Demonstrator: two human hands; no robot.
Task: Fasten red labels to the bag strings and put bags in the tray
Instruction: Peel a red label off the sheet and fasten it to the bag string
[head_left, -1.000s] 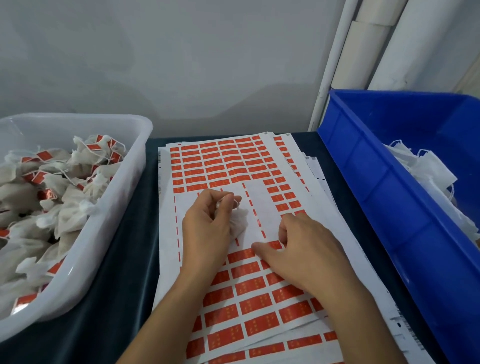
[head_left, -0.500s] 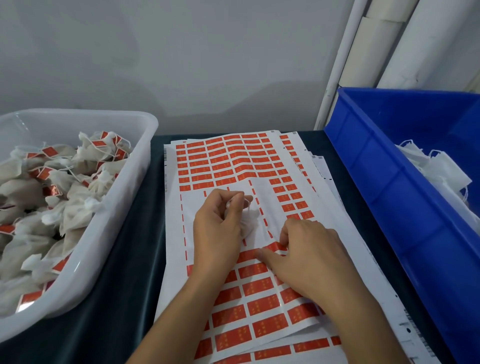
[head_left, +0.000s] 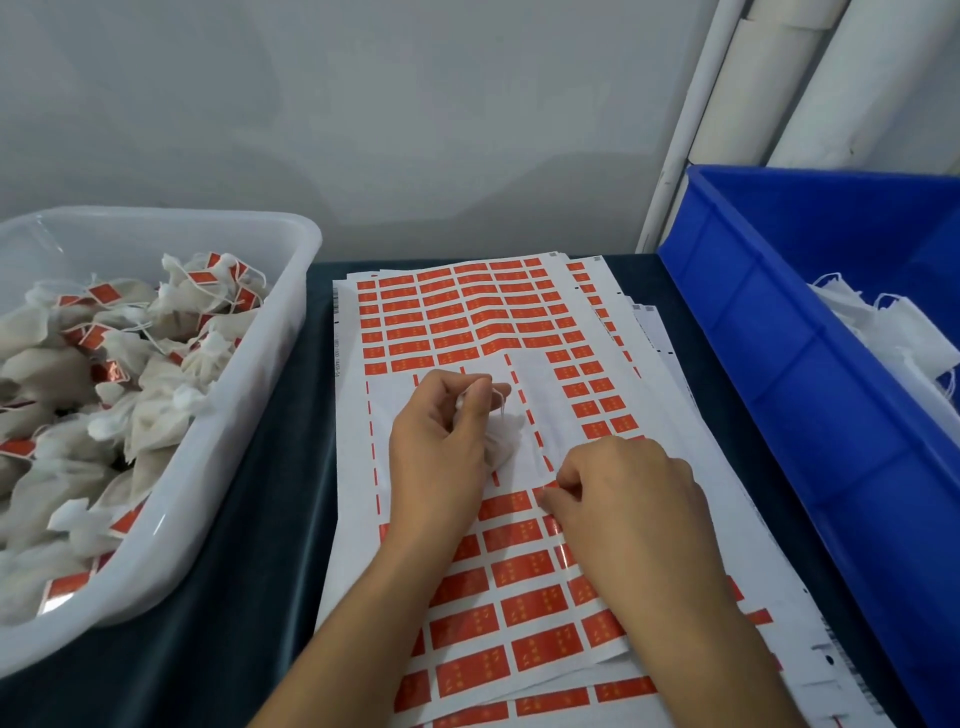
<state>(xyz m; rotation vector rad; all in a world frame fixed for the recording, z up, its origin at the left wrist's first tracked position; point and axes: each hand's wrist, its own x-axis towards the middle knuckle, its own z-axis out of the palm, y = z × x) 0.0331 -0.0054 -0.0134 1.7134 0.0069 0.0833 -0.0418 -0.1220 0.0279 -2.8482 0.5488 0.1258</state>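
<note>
1. The dark surface (head_left: 270, 545) is carrying everything, with a blue bin (head_left: 810, 415) sitting at the right, loose white bags (head_left: 904, 332) lying inside it.
2. The white tray (head_left: 244, 415) is sitting at the left, holding finished bags (head_left: 104, 395) with red labels on their strings.
3. The label sheets (head_left: 467, 322) are lying stacked between tray and bin, the top one partly stripped across its middle.
4. My left hand (head_left: 447, 447) is curling round a small white bag (head_left: 501, 441), holding it over the stripped patch, its string (head_left: 503, 410) hanging from my fingertips.
5. My right hand (head_left: 623, 499) is pinching the corner of a red label (head_left: 549, 487) at the near edge of the stripped patch, just right of the bag.
</note>
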